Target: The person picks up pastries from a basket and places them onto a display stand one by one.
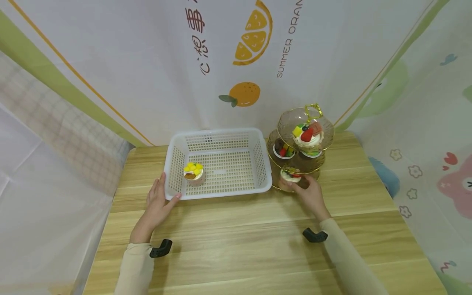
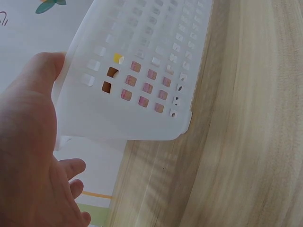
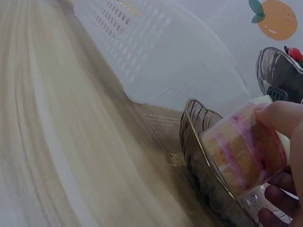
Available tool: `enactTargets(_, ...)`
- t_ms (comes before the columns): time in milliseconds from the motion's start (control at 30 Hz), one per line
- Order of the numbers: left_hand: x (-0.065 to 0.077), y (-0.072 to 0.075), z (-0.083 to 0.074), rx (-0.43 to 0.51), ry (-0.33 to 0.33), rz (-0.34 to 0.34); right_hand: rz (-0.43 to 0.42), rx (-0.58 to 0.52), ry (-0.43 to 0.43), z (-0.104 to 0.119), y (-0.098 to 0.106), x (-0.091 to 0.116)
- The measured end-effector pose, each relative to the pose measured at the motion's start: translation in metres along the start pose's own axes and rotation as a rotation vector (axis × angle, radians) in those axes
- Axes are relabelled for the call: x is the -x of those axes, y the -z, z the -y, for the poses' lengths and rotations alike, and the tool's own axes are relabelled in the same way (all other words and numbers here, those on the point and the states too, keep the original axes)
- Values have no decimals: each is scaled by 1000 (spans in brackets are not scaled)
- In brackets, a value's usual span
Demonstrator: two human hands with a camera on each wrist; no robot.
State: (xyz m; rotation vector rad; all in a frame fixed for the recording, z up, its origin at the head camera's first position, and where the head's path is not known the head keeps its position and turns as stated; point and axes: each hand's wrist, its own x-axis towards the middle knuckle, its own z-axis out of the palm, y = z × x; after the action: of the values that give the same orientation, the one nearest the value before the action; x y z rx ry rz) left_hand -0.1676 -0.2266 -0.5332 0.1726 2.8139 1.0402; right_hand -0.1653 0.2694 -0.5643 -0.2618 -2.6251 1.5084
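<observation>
My left hand (image 1: 157,205) rests spread at the near left corner of a white perforated plastic basket (image 1: 217,196), its thumb touching the rim in the left wrist view. Inside the basket, at the left, stands a cupcake (image 1: 195,180) with yellow fruit chunks on cream. At the right, my right hand (image 1: 310,196) pinches another cupcake (image 3: 246,146) between thumb and fingers. This one has pink and tan layers and a cream top, and tilts over the bottom tray (image 3: 208,170) of a tiered stand. Its underside is partly hidden.
The stand's top tray (image 1: 285,123) bears a cupcake (image 1: 309,137) with a strawberry; its middle tray (image 1: 300,166) bears a chocolate-topped one (image 1: 282,150) and another partly hidden. Stand and basket are side by side on a wooden table (image 1: 236,246), with a printed curtain (image 1: 155,82) behind.
</observation>
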Motion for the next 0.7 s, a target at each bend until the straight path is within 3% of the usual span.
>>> enactTargets(433, 1, 3, -4, 0, 2, -1, -42, -38, -23, -1, -4, -10)
enactTargets(700, 0, 2, -4, -9, 6, 4, -110, -51, 8, 0, -17, -15)
